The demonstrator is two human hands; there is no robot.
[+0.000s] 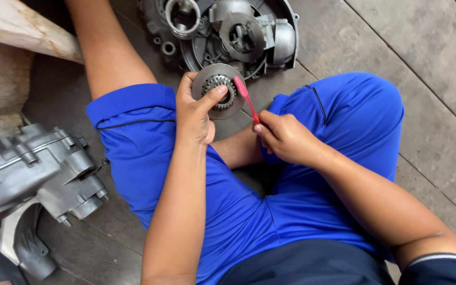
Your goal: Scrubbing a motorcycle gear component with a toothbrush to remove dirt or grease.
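Left hand [193, 113] pinches a round toothed gear [218, 91] up over the knees, thumb pressed on the teeth and fingers curled behind the rim. Right hand [283, 138] has its fingers closed around a pink toothbrush [246, 97], bristle end touching the gear's edge. With only 1 thumb clamping it, I'd say a hard scrub could pop the gear loose onto the wood floor [428, 79], or knock grit into the open engine cover [228, 31] just beyond.

An engine cover [238, 31] lies on the floor [423, 63] ahead of the knees; an engine case [32, 174] lies left.
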